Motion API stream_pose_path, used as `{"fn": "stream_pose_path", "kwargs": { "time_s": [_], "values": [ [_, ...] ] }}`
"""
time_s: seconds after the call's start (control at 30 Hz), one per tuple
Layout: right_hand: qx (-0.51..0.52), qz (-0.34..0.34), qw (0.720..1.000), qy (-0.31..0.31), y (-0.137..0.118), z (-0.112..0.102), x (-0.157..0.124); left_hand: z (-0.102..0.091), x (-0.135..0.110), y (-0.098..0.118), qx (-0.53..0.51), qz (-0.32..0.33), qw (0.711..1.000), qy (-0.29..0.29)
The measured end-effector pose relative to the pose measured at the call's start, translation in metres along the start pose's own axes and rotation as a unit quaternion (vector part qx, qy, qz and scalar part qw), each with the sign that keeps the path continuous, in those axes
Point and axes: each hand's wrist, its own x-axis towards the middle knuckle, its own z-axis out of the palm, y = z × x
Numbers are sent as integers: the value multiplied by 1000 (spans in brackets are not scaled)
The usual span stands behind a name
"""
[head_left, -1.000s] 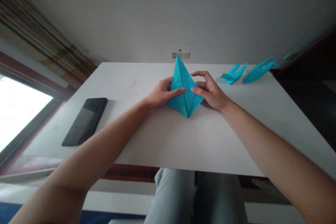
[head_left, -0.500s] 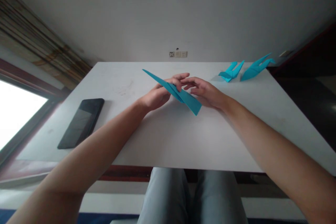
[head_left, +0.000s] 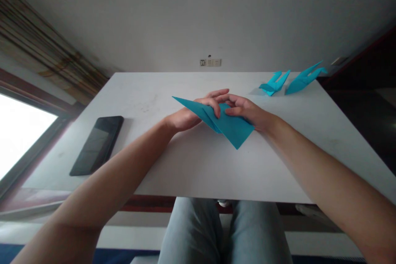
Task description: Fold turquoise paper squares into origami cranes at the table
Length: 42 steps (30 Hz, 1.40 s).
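A sheet of folded blue paper [head_left: 236, 130] is held up over the middle of the table, its long point toward the far left and a broad corner toward me. My left hand [head_left: 198, 112] grips it, thumb on the upper face and the other fingers behind. On the right side my right hand [head_left: 244, 109] pinches the paper, with its thumb lying on top; its remaining fingers are partly hidden behind the sheet and meet the left fingertips. A smaller folded flap hangs under the left part of the paper.
Two blue paper cranes, a smaller one [head_left: 274, 84] and a larger one [head_left: 305, 80], stand at the table's back right. A black phone [head_left: 97, 146] lies at the left. The white table [head_left: 198, 173] reaches back to a wall with sockets [head_left: 210, 62].
The folded paper has tilted so its broad face shows more, and it has shifted right and nearer. My right hand has closed on its right part.
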Motion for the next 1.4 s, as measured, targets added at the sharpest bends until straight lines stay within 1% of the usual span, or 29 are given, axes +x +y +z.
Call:
{"fn": "stream_pose_path", "kwargs": {
  "time_s": [0.07, 0.13, 0.2, 0.27, 0.3, 0.4, 0.47, 0.53, 0.63, 0.7, 0.73, 0.8, 0.83, 0.87, 0.97, 1.0, 1.07, 1.13, 1.2, 1.27, 1.33, 1.4],
  "values": [
    [11, -4, 1000, 18, 2, 0, 1, 1, -1, 1, 20, -3, 1000, 13],
    [24, -9, 998, 49, 4, -1, 3, 3, 0, -2, 30, -5, 998, 47],
    [25, -28, 994, 98, 6, -3, 5, 4, 4, -6, 26, -10, 993, 112],
    [10, -68, 985, 161, 8, -7, 7, 4, 9, -8, 9, -23, 982, 187],
    [-5, -90, 977, 192, 9, -10, 8, 4, 12, -9, -1, -32, 975, 219],
    [-83, -135, 953, 259, 12, -18, 12, 0, 16, -8, -4, -58, 967, 248],
    [-161, -155, 936, 273, 12, -22, 13, -4, 16, -10, 22, -58, 959, 276],
    [-227, -167, 924, 258, 12, -22, 12, -6, 13, -15, 64, -59, 952, 292],
    [-297, -148, 923, 196, 10, -23, 8, -10, 10, -25, 145, -68, 948, 275],
    [-354, -109, 918, 145, 9, -25, 4, -12, 7, -30, 227, -66, 933, 270],
    [-380, -88, 912, 122, 8, -27, 2, -12, 6, -30, 282, -62, 917, 274],
    [-402, -55, 910, 88, 6, -30, 0, -11, 4, -27, 399, -50, 872, 280],
    [-393, -44, 915, 77, 5, -32, 0, -10, 3, -23, 447, -44, 851, 273],
    [-372, -38, 925, 68, 5, -33, 0, -8, 2, -19, 479, -43, 840, 251],
    [-272, -28, 960, 56, 1, -36, -1, 0, 1, -6, 512, -59, 846, 139],
    [-238, -21, 969, 58, -1, -37, -1, 2, 1, -2, 518, -62, 845, 115],
    [-182, 0, 981, 64, -5, -39, -4, 3, 0, 1, 522, -64, 846, 85],
    [-154, 22, 986, 57, -8, -42, -7, 2, 0, 1, 514, -63, 852, 72],
    [-151, 22, 988, 31, -11, -45, -10, -1, 1, -1, 500, -57, 862, 67],
    [-170, 7, 985, -2, -12, -48, -11, -3, 1, -3, 488, -45, 870, 61],
    [-208, -9, 978, -19, -12, -49, -10, -4, 2, -5, 482, -29, 874, 50],
    [-260, -18, 965, -23, -12, -50, -10, -3, 3, -5, 483, -20, 875, 37]
  ]
}}
